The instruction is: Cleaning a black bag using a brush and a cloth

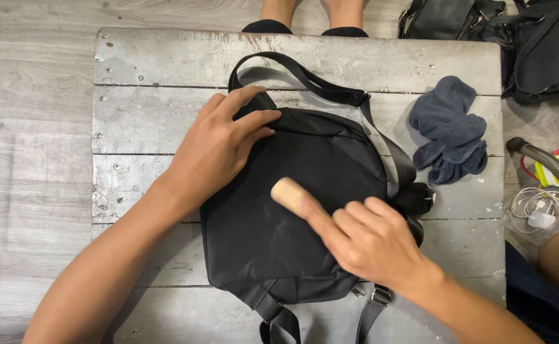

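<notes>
Left hand (219, 150) spread flat, pinning black bag (292, 216); right hand (368, 242) fingers gripping wooden-handled brush (288, 191). Risk: bag sliding on tabletop (165, 127), brush slipping.

— Where does the bag (279, 210) lie?

— In the middle of the desk (139, 121), its strap (305, 76) looping toward the far edge.

— And the hands?

— The left hand (219, 150) rests on the bag's far left part; the right hand (372, 239) is over its right side, holding a brush (289, 191) on it.

— Anything else?

— A glove (451, 130) lies near the desk's far right corner, apart from the bag.
</notes>
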